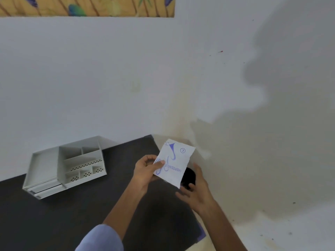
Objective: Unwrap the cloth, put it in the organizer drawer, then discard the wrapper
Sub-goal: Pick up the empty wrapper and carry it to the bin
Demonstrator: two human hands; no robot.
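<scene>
Organizer (65, 167), pale grey plastic with open compartments on top and drawer fronts along its near edge, sits on the dark desk (54, 223) at about nine o'clock from the hands, well apart from them, its back close to the white wall (126, 78). A strip of patterned fabric (87, 6) hangs at the wall's top edge. A light blue sleeve (101, 240) shows at the bottom, leading up to the left hand (146, 171), whose thumb and fingers are pinched on the left edge of the wrapper (174, 163). The wrapper is a white packet with blue upside-down print, held above the desk's far right corner and tilted so its top leans toward one o'clock. Just past the packet's lower right edge, at about four o'clock from the left hand, something black (189, 178) peeks out, likely the cloth. The right hand (195, 194) lies against it from the right, fingers spread and curled loosely at its underside; whether they actually grip it cannot be told.
</scene>
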